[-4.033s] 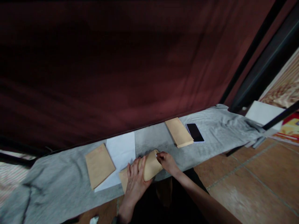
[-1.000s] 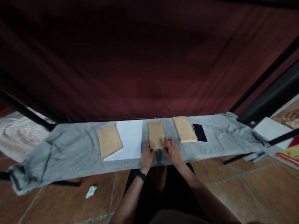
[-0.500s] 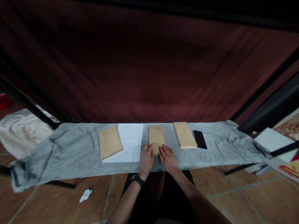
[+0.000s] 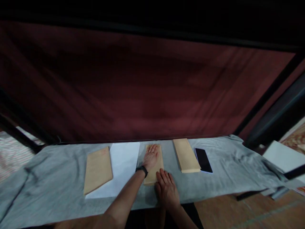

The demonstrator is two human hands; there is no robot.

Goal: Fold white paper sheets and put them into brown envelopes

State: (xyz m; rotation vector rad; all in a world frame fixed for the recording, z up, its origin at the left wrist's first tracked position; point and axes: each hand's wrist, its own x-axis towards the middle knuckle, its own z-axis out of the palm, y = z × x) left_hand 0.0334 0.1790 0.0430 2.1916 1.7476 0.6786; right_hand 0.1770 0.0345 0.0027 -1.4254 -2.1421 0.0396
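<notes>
A brown paper envelope (image 4: pixel 156 170) lies lengthwise on the grey cloth in front of me. My left hand (image 4: pixel 151 156), a dark watch at its wrist, rests flat on the envelope's far half, fingers stretched out. At the near right corner of the envelope lies my right hand (image 4: pixel 168 187), palm down with its fingers extended and the tips on or beside the edge. To the right is a thick stack of brown envelopes (image 4: pixel 187 156). On the left, wider brown envelopes (image 4: pixel 98 170) partly cover a white paper sheet (image 4: pixel 125 162).
A phone (image 4: pixel 203 160) lies right of the stack, close against it. Grey cloth (image 4: pixel 233 171) covers the long narrow surface. Behind it hangs a dark red curtain (image 4: pixel 143 95) between black bars. White flat items (image 4: pixel 284 157) are at the far right, beyond the cloth.
My left hand has slid from the envelope's near edge up to its far half and lies flat. My right hand stays by the near right corner. The view has tilted upward.
</notes>
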